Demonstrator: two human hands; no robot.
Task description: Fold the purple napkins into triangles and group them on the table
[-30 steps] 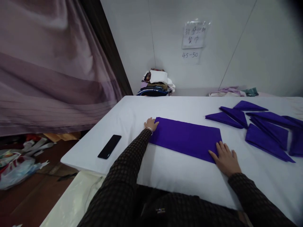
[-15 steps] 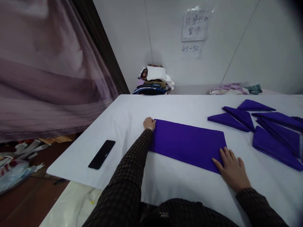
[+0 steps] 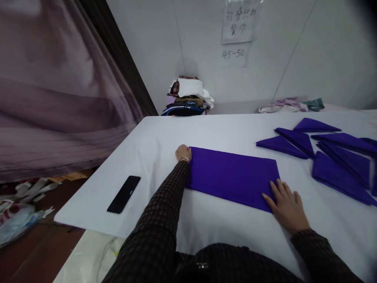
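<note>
White wall (image 3: 324, 59) panels close off the far side, and a pinkish-mauve curtain (image 3: 44, 70) hangs down the left in loose folds. Between them and the wearer spreads a table (image 3: 212, 224) covered in white cloth. Dark checked sleeves (image 3: 160, 208) reach over it from the near side. Lying flat at the middle of the table is a purple cloth (image 3: 232, 177), folded into a long rectangle that slants slightly, its right end nearer than its left. On the right, several folded purple triangles (image 3: 332, 177) lie close together, some touching or overlapping. Beyond the far edge, left of centre, sits a pile of clothes (image 3: 188, 98) topped with white. Low on the left, a plastic bag (image 3: 17, 226) rests on the floor. Paper with handwritten characters (image 3: 238, 25) is fixed to the wall. The right hand (image 3: 288, 208) lies flat with fingers apart, its fingertips on the rectangle's near right corner. The left hand (image 3: 183, 152) is curled at the far left corner; its fingertips are hidden, so whether they pinch the fabric cannot be told. A black phone (image 3: 124, 194) lies left of it, nearer. Smallest is a thin bracelet (image 3: 184, 158) on the left wrist.
</note>
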